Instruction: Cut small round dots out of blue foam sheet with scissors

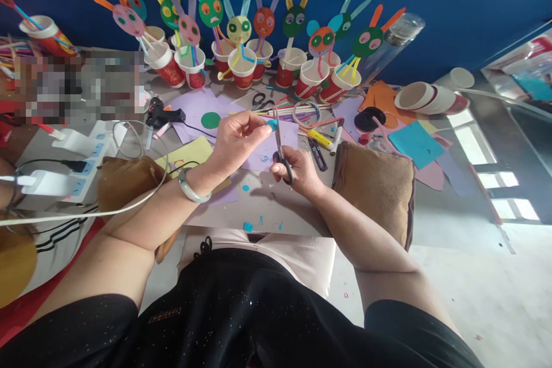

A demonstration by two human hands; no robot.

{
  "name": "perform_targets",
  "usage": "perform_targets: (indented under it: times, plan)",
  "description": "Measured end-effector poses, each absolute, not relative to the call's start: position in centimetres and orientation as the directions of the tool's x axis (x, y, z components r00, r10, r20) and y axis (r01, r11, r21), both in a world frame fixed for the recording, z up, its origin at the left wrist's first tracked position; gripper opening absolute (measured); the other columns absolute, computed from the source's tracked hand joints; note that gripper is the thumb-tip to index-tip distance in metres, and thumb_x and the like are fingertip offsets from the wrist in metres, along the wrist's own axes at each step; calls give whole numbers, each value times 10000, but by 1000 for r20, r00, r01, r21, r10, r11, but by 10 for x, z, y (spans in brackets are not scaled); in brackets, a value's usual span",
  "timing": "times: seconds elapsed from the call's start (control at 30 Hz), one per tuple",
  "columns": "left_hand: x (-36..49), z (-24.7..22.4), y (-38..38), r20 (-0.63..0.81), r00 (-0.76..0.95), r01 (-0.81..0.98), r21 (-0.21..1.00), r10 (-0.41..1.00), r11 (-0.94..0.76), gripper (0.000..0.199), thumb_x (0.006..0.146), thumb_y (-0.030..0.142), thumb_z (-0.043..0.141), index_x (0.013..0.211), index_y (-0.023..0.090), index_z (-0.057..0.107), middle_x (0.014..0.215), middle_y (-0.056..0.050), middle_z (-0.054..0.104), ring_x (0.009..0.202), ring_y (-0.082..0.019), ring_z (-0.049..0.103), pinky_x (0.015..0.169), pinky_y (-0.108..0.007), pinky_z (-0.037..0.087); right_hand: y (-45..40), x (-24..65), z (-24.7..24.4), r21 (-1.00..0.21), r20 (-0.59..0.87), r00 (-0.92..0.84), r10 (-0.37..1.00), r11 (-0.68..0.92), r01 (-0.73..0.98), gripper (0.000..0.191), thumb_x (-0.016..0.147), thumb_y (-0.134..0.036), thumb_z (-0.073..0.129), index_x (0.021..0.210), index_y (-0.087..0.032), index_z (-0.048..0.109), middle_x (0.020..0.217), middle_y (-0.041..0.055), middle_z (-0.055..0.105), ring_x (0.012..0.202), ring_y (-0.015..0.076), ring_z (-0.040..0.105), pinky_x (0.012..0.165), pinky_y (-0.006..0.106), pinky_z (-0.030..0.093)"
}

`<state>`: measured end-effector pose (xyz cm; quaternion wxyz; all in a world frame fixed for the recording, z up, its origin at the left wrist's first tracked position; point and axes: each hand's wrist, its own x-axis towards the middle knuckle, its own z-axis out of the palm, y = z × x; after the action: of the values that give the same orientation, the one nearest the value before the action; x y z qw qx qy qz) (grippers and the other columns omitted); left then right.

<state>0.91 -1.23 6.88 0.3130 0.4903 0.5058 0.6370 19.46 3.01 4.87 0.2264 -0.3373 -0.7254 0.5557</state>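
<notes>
Between thumb and fingers, my left hand [238, 141] pinches a small piece of blue paper [272, 125]. My right hand [301, 171] grips a pair of scissors [278, 137] by its dark handles, blades pointing away from me and beside the blue paper. Whether the blades touch the paper is hard to tell. Below the hands, a small blue paper disc [245, 188] and several blue scraps [248, 226] lie on the grey table [276, 207]. Purple paper sheets [190, 100] with a green paper circle [211, 120] are spread behind my left hand.
Paper cups [242, 72] holding paper rabbit figures line the back. A black glue gun [164, 115] and a white power strip [92, 155] with cables are at left. To the right sit a brown cushion [374, 184], a yellow glue stick [321, 139] and a blue paper square [416, 145].
</notes>
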Motion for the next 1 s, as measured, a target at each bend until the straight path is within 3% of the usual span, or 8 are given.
perform_targets:
  times: [1.0]
  plan:
    - [10, 73, -14, 330, -297, 109, 944, 896, -311, 141, 787, 285, 754, 684, 211, 692, 661, 9, 646, 644, -120, 520, 592, -265, 434, 31, 194, 48, -967, -25, -666, 745, 150, 204, 785, 614, -966, 765, 677, -241, 471, 509, -14, 590, 476, 114, 470, 497, 267, 324]
